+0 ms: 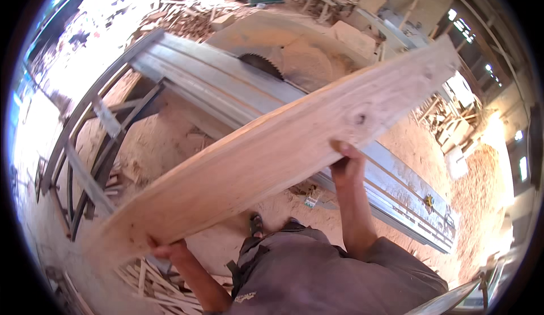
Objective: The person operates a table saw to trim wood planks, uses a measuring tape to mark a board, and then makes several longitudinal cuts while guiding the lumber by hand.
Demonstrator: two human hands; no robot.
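A long, wide wooden board (243, 167) with a dark knot toward its right end is held up in front of me, slanting from lower left to upper right. My left hand (168, 249) grips its near edge close to the left end, thumb over the face. Farther right, my right hand (348, 162) is closed on the same edge, its thumb on top; the fingers beneath are hidden. Behind the board stands a table saw with a toothed circular blade (262, 64) rising from it. The saw's grey metal sliding table (209, 80) runs under the board, which hides its middle.
A metal frame (85, 145) juts out at the left of the saw. Wood offcuts (187, 23) are heaped at the back, with more scraps (150, 284) by my left arm. A sawdust pile (484, 184) lies at the right. A yellow knob (429, 201) sits on the sliding table's right end.
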